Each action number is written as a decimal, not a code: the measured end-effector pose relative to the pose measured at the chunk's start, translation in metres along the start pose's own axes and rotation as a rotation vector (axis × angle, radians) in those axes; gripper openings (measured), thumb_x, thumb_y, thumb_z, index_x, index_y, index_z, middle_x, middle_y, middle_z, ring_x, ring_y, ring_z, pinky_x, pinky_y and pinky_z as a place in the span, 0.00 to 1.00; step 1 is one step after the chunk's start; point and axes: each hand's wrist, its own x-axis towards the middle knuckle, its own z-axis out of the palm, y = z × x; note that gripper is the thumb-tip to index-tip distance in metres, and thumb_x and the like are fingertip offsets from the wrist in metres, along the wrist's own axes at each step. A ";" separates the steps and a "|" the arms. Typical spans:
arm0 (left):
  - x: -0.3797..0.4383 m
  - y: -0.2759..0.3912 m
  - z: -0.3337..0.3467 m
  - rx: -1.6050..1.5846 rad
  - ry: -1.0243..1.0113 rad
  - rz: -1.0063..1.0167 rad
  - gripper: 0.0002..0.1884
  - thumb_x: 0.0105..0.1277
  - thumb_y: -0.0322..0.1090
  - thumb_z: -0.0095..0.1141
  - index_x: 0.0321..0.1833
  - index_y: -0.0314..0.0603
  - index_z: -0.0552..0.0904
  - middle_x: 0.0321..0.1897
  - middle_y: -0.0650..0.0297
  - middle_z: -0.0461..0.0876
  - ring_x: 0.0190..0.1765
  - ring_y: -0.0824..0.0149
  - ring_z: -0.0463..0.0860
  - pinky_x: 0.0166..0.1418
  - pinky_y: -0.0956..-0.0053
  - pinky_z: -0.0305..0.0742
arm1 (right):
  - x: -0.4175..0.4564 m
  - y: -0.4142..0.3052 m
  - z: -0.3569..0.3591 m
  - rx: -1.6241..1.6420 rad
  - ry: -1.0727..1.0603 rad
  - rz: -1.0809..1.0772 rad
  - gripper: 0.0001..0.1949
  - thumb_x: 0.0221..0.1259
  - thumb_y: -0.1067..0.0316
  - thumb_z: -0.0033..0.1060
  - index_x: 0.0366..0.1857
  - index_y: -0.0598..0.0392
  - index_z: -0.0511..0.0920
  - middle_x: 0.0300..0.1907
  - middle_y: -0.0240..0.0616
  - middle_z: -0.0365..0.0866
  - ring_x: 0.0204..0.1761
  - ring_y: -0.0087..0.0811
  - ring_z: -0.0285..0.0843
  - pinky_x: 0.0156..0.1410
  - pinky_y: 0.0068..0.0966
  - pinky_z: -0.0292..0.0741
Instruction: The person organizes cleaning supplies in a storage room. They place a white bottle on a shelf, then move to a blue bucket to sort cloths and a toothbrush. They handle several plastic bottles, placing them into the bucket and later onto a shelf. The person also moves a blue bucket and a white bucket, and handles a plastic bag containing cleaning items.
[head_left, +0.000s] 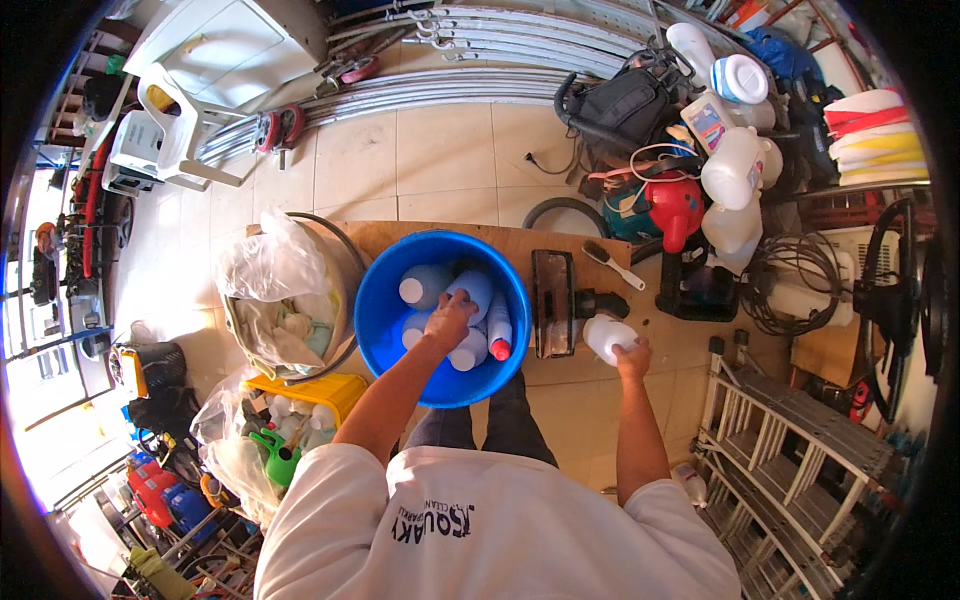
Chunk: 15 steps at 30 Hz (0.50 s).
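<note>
A round blue plastic tub (365, 319) stands just in front of my legs, with several pale plastic bottles lying inside. My left hand (448, 321) reaches into it, fingers curled around the cap end of one bottle (475, 285). Beside that bottle leans a slimmer one with a red cap (499, 324). Another white-capped bottle (424, 283) rests at the tub's far left. Outside the tub, on the right, my right hand (634, 357) grips a white plastic bottle (604, 337), held tilted above the floor. My left hand partly hides the bottles under it.
A wide vacuum floor head (553, 300) and a scrubbing brush (613, 264) lie on a wooden board (592, 251). Left of the tub stands a bin of cloths (281, 337), near a yellow crate (337, 394). An aluminium ladder (780, 442) is at right; metal poles (465, 86) lie beyond.
</note>
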 end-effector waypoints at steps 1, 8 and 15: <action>-0.001 0.003 -0.005 -0.042 0.027 -0.024 0.21 0.43 0.23 0.58 0.44 0.49 0.78 0.48 0.59 0.67 0.53 0.49 0.67 0.54 0.62 0.72 | -0.004 0.003 -0.003 0.001 -0.017 -0.018 0.35 0.34 0.59 0.71 0.51 0.59 0.66 0.49 0.54 0.66 0.49 0.51 0.69 0.51 0.41 0.70; -0.060 0.031 -0.082 -0.205 0.177 -0.136 0.22 0.37 0.30 0.63 0.42 0.48 0.79 0.44 0.56 0.69 0.48 0.49 0.69 0.52 0.60 0.70 | -0.029 -0.034 -0.025 -0.138 0.338 -0.218 0.32 0.42 0.60 0.66 0.53 0.62 0.64 0.52 0.56 0.63 0.49 0.51 0.68 0.56 0.40 0.65; -0.141 0.034 -0.130 -0.318 0.348 -0.202 0.20 0.36 0.30 0.62 0.38 0.44 0.79 0.39 0.55 0.71 0.45 0.53 0.72 0.49 0.63 0.70 | -0.110 -0.234 -0.049 0.495 0.264 -0.982 0.08 0.50 0.71 0.57 0.35 0.58 0.74 0.34 0.43 0.76 0.40 0.44 0.72 0.47 0.34 0.68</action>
